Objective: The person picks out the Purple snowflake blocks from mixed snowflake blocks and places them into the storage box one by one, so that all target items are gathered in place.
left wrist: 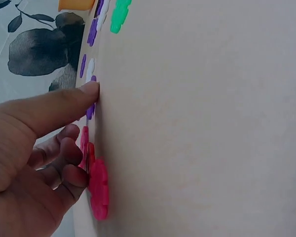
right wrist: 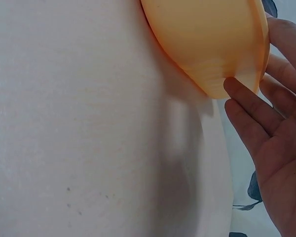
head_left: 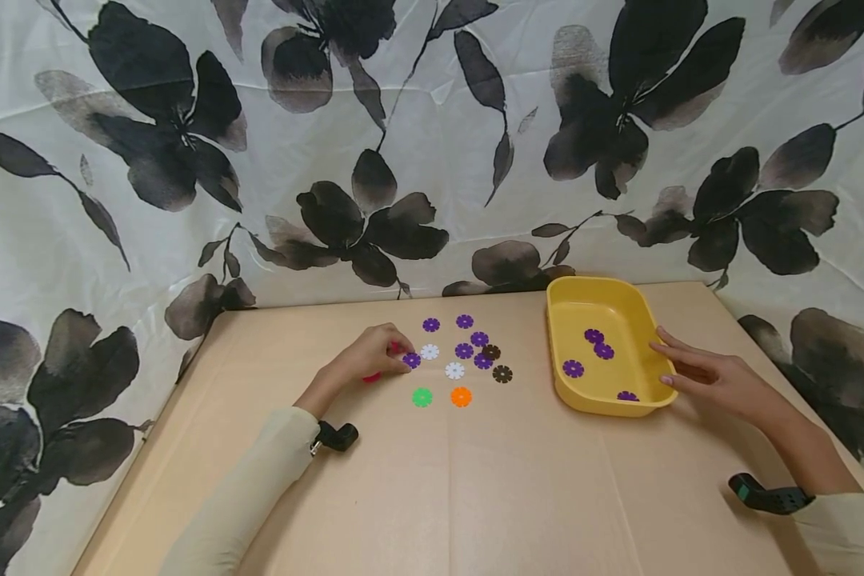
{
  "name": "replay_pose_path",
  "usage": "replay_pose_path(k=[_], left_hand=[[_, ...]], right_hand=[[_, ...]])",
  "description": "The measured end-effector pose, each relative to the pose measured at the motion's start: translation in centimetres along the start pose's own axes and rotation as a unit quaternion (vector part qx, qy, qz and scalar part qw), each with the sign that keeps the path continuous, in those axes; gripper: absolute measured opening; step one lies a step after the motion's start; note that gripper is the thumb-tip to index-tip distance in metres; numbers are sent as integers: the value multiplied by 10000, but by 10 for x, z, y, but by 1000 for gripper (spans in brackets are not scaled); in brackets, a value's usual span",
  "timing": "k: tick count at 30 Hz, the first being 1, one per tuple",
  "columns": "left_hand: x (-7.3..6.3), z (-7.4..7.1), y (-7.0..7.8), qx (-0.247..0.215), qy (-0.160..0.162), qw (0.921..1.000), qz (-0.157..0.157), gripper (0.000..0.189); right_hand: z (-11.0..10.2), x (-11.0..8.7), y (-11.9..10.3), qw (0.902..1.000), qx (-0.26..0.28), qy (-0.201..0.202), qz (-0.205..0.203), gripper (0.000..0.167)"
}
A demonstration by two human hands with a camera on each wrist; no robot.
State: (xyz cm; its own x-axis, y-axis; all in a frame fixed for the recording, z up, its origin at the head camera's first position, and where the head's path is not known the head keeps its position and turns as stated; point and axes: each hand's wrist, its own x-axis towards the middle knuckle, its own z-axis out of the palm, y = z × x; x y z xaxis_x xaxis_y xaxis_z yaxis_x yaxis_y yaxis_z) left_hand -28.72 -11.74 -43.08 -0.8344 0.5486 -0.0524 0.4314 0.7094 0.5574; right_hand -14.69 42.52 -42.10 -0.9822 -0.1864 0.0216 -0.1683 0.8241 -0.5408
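My left hand (head_left: 363, 356) is at the left side of a group of notched plastic discs. Its thumb and a finger pinch a purple notched disc (head_left: 412, 361) at the edge; the same purple disc (left wrist: 91, 109) shows behind the thumb in the left wrist view. Pink discs (left wrist: 99, 190) lie under and beside its other, bent fingers. My right hand (head_left: 716, 384) touches the right side of a yellow tray (head_left: 612, 406), its fingers fairly straight along the rim and outer wall. Inside the tray are several purple discs (head_left: 573, 368).
Between the hands lie more purple discs (head_left: 464, 322), white discs (head_left: 454, 370), brown discs (head_left: 502, 374), a green disc (head_left: 422, 398) and an orange disc (head_left: 462, 397). The wooden table (head_left: 475, 496) ends at a floral cloth (head_left: 475, 144) behind.
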Motion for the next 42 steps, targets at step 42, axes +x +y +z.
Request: replay_pose_path(k=[42], left_hand=[[-9, 2, 28, -2493, 1094, 9618, 273, 38]], right_hand=[[4, -1, 2, 10000, -25, 47, -36, 63]])
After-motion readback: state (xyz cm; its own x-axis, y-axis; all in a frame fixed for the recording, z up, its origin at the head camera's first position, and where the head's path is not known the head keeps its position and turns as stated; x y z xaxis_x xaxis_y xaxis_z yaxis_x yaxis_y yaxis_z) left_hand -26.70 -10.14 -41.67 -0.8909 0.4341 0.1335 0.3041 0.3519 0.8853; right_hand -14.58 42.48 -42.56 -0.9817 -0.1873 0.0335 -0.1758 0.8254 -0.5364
